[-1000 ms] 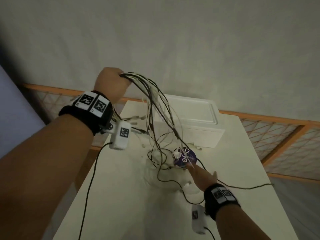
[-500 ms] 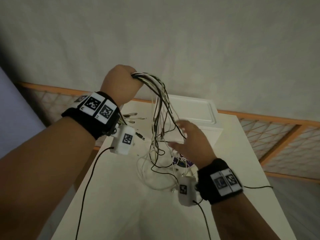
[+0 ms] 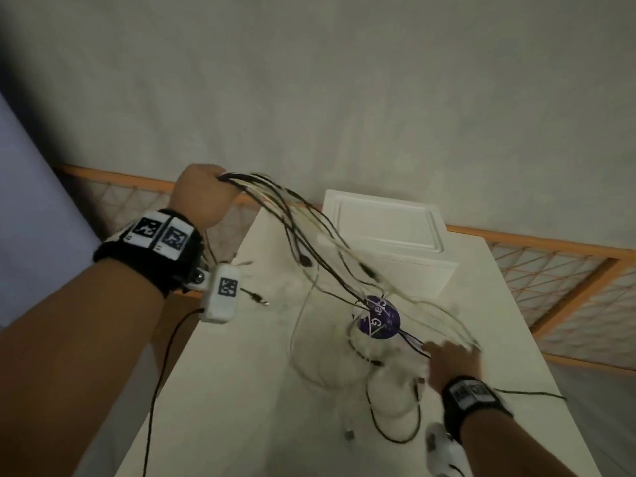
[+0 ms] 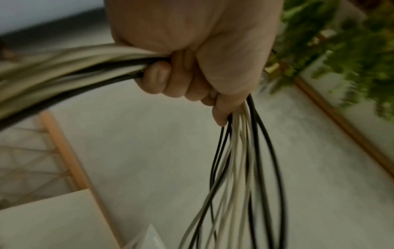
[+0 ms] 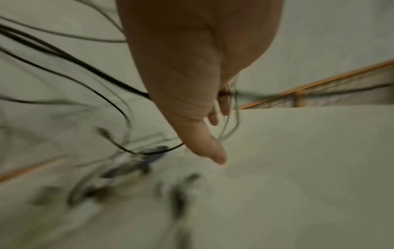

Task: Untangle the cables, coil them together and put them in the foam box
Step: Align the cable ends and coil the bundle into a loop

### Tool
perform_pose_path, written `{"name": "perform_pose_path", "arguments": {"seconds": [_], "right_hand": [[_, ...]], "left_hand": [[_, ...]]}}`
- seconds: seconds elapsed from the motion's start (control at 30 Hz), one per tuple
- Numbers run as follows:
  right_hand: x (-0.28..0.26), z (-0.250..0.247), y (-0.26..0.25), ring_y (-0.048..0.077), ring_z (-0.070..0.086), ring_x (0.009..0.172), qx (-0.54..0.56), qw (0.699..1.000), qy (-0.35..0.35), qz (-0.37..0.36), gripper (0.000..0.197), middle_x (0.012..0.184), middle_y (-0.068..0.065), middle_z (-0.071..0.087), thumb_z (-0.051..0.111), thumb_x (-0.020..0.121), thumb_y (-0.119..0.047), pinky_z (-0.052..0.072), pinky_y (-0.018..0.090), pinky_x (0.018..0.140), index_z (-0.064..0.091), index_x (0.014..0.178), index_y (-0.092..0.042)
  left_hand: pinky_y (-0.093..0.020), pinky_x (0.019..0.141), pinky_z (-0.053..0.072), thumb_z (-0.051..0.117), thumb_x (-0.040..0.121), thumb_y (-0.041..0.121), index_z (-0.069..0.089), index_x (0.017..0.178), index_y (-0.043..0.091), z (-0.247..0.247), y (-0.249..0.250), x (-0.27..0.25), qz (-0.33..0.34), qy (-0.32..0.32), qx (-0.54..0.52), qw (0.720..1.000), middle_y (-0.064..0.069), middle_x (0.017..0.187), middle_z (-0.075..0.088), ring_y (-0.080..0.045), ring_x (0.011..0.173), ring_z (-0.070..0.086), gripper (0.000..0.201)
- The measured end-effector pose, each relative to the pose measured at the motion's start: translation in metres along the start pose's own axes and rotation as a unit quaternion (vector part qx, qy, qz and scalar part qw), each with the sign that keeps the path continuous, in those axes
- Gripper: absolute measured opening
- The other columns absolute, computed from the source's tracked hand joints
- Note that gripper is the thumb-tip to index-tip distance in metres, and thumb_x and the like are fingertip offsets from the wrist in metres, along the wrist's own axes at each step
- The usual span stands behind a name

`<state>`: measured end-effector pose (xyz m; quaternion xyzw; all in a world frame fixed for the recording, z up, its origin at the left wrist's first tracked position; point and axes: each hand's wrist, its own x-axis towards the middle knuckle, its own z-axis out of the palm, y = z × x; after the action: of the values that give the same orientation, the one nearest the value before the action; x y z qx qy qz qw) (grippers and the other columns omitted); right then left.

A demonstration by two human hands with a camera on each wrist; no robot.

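My left hand point(image 3: 203, 197) is raised above the table's far left corner and grips a bundle of black and white cables point(image 3: 309, 249) in its fist; the left wrist view shows the fingers point(image 4: 162, 77) wrapped round the cables point(image 4: 238, 151), with strands leaving both sides. The bundle slopes down to my right hand point(image 3: 451, 359), low over the table at the right. There, blurred cables point(image 5: 95, 74) pass between the palm and curled fingers point(image 5: 222, 106), thumb stretched out. The white foam box point(image 3: 389, 235) stands at the table's far side, lid on.
A round purple disc point(image 3: 377, 316) lies on the white table point(image 3: 223, 390) under the slack loops. Loose plug ends point(image 3: 349, 433) trail near the right wrist. An orange lattice railing point(image 3: 550, 242) runs behind the table, and the table's right edge is close.
My right hand has dropped from chest height beside the bundle to the table at the right, drawing the cables out into a slanted line. My left hand has stayed raised with its grip.
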<state>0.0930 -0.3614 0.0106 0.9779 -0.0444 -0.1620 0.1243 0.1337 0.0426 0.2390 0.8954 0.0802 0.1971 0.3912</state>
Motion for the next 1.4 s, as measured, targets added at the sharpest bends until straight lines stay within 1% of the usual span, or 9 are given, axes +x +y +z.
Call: {"name": "perform_pose_path", "arguments": {"seconds": [0.17, 0.3, 0.43, 0.53, 0.67, 0.8, 0.97, 1.23, 1.4], "right_hand": [[-0.008, -0.01, 0.029, 0.01, 0.032, 0.137, 0.002, 0.993, -0.119, -0.006, 0.071, 0.146, -0.019, 0.038, 0.057, 0.083, -0.031, 0.0, 0.061, 0.112, 0.023, 0.143, -0.049], [-0.018, -0.087, -0.005, 0.017, 0.037, 0.135, 0.115, 0.969, -0.183, -0.122, 0.075, 0.148, -0.003, 0.04, 0.071, 0.08, -0.02, 0.027, 0.03, 0.11, 0.036, 0.145, -0.027], [-0.047, -0.174, -0.05, 0.019, 0.059, 0.107, 0.121, 0.954, 0.044, -0.272, 0.028, 0.111, 0.004, 0.067, 0.06, 0.087, -0.027, 0.041, 0.023, 0.093, 0.068, 0.11, -0.013], [-0.059, -0.21, -0.092, 0.018, 0.047, 0.124, 0.312, 0.868, 0.234, -0.306, 0.057, 0.133, 0.003, 0.054, 0.067, 0.079, -0.022, 0.031, 0.024, 0.104, 0.051, 0.133, -0.015], [-0.068, -0.227, -0.144, 0.028, 0.043, 0.13, 0.295, 0.872, 0.109, -0.374, 0.081, 0.145, 0.016, 0.04, 0.059, 0.08, -0.007, 0.036, 0.036, 0.106, 0.017, 0.15, -0.007], [-0.062, -0.221, -0.149, 0.029, 0.056, 0.107, 0.236, 0.904, 0.068, -0.35, 0.076, 0.123, 0.019, 0.056, 0.048, 0.089, -0.011, 0.045, 0.034, 0.088, 0.005, 0.151, -0.007], [-0.073, -0.201, -0.16, 0.018, 0.054, 0.066, 0.179, 0.924, 0.142, -0.306, 0.076, 0.085, 0.007, 0.063, 0.043, 0.092, -0.012, 0.043, 0.03, 0.059, -0.005, 0.15, -0.004], [-0.087, -0.207, -0.128, 0.023, 0.06, 0.107, 0.268, 0.901, 0.207, -0.273, 0.051, 0.119, 0.003, 0.064, 0.047, 0.09, -0.021, 0.046, 0.032, 0.087, 0.042, 0.14, -0.022], [-0.091, -0.21, -0.087, 0.01, 0.061, 0.077, 0.38, 0.86, 0.222, -0.258, 0.035, 0.088, -0.011, 0.067, 0.054, 0.083, -0.02, 0.044, 0.024, 0.072, 0.063, 0.115, -0.029]], "left_hand": [[-0.03, 0.049, 0.03, 0.058, 0.085, 0.015, 0.054, 0.058, 0.01, 0.009, -0.017, -0.006, 0.0, -0.044, 0.081, 0.996, -0.011, 0.056, 0.05, -0.026, 0.056, 0.046, 0.028], [-0.028, 0.048, 0.027, 0.055, 0.085, 0.014, 0.042, 0.053, 0.016, 0.04, -0.018, -0.018, 0.02, -0.091, 0.128, 0.987, -0.005, 0.054, 0.046, -0.021, 0.053, 0.044, 0.035], [-0.028, 0.051, 0.031, 0.054, 0.086, 0.018, 0.047, 0.059, 0.017, 0.059, -0.013, -0.032, 0.033, -0.128, 0.157, 0.979, -0.003, 0.063, 0.052, -0.025, 0.065, 0.052, 0.028], [-0.029, 0.056, 0.033, 0.055, 0.086, 0.019, 0.044, 0.058, 0.02, 0.074, 0.001, -0.048, 0.101, -0.165, 0.197, 0.961, 0.003, 0.061, 0.049, -0.025, 0.068, 0.055, 0.03], [-0.033, 0.069, 0.04, 0.051, 0.089, 0.006, 0.067, 0.089, -0.002, 0.086, 0.006, -0.063, 0.198, -0.245, 0.202, 0.927, -0.019, 0.09, 0.066, -0.034, 0.088, 0.062, 0.018], [-0.032, 0.065, 0.041, 0.059, 0.084, 0.007, 0.067, 0.087, -0.002, 0.086, -0.006, -0.066, 0.202, -0.284, 0.172, 0.921, -0.018, 0.083, 0.068, -0.029, 0.076, 0.063, 0.012], [-0.023, 0.068, 0.044, 0.076, 0.077, 0.022, 0.023, 0.145, 0.005, 0.091, -0.023, -0.065, 0.156, -0.304, 0.11, 0.933, -0.006, 0.103, 0.064, -0.019, 0.086, 0.062, 0.088], [-0.026, 0.061, 0.042, 0.076, 0.08, 0.024, 0.057, 0.079, 0.023, 0.105, -0.073, -0.075, 0.05, -0.27, -0.067, 0.959, 0.007, 0.065, 0.057, -0.005, 0.057, 0.05, 0.018], [-0.029, 0.06, 0.046, 0.069, 0.085, 0.04, 0.057, 0.067, 0.02, 0.117, -0.109, -0.083, -0.004, -0.283, -0.055, 0.958, 0.0, 0.064, 0.06, -0.012, 0.055, 0.056, 0.029]]}}
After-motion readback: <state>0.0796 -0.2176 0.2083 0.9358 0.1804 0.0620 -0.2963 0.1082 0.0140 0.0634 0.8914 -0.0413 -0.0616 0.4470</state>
